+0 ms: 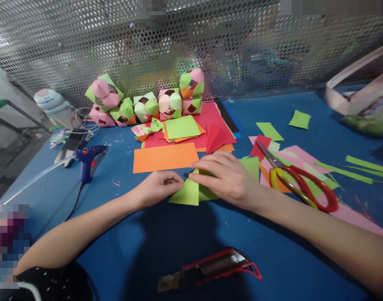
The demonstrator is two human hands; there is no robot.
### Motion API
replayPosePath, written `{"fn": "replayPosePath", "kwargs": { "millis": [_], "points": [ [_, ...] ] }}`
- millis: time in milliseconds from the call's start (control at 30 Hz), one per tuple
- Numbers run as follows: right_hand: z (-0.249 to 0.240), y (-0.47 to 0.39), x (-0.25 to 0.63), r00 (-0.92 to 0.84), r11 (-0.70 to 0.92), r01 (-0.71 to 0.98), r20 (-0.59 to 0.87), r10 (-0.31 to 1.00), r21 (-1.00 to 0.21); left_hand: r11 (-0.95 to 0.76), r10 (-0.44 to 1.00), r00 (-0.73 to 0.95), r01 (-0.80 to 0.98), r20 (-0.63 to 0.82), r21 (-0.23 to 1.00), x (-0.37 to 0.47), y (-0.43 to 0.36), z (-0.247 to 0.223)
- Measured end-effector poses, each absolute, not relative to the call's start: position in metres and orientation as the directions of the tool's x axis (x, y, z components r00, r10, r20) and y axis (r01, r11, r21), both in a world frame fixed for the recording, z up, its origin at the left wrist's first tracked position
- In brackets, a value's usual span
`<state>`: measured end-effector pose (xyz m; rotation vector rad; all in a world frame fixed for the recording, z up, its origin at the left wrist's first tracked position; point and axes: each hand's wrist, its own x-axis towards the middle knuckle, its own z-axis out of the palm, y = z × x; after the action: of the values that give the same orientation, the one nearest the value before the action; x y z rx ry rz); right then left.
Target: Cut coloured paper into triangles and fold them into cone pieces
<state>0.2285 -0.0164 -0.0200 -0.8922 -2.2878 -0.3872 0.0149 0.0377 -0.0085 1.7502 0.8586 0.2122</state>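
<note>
A green paper strip (189,195) with a slanted fold at its left end lies on the blue table, between my hands. My left hand (162,186) is closed, its fingertips pinching the left edge of that paper. Spread over the paper's middle is my right hand (224,177), its fingers extended and pressing on the fold; its palm hides part of the sheet. Just beyond my hands rests an orange sheet (164,158). Behind it a green-topped paper stack (182,127) sits on red sheets (212,117).
Folded paper balls (169,103) line the perforated metal wall. A blue glue gun (86,161) is at left, near a bottle (52,106). Scissors (300,184) lie on paper scraps (304,156) at right. A red cutter (210,268) lies at the front. A bag (363,100) stands at far right.
</note>
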Motion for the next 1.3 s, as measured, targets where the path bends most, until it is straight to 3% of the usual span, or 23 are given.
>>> {"fn": "replayPosePath", "kwargs": {
  "millis": [300,433,533,633,733,833,933,1033,1300],
  "points": [
    [-0.024,-0.013,0.229,-0.486,0.721,0.691,0.705,0.516,-0.051,0.288,0.548,0.721,0.313,-0.424,0.905,0.019,0.033,-0.01],
    [-0.008,-0.028,0.23,-0.288,0.661,0.713,0.76,0.582,-0.236,0.393,0.553,0.737,0.181,-0.389,0.901,0.015,0.029,-0.006],
    [0.005,-0.042,0.23,-0.172,0.711,0.575,0.79,0.589,-0.404,0.412,0.627,0.728,-0.009,-0.276,0.911,0.01,0.026,-0.001],
    [0.008,-0.049,0.223,-0.26,0.66,0.435,0.617,0.743,-0.612,0.397,0.716,0.673,-0.177,-0.184,0.901,0.007,0.023,0.001],
    [-0.002,-0.046,0.209,-0.235,0.345,0.424,0.266,0.935,-0.837,0.388,0.737,0.655,-0.208,-0.166,0.898,0.009,0.016,-0.002],
    [-0.018,-0.04,0.196,-0.087,0.105,0.236,0.087,0.992,-0.966,0.395,0.719,0.661,-0.133,-0.216,0.909,0.013,0.01,-0.011],
    [-0.029,-0.036,0.192,0.025,0.012,0.128,0.015,1.0,-0.992,0.332,0.72,0.65,-0.011,-0.245,0.943,0.015,0.009,-0.018],
    [-0.035,-0.034,0.193,0.018,0.0,0.161,0.003,1.0,-0.987,0.263,0.738,0.631,0.055,-0.238,0.963,0.015,0.013,-0.019],
    [-0.038,-0.029,0.191,-0.021,0.024,0.317,0.018,1.0,-0.948,0.546,0.729,0.59,-0.195,-0.347,0.815,0.017,0.02,-0.021]
  ]
}}
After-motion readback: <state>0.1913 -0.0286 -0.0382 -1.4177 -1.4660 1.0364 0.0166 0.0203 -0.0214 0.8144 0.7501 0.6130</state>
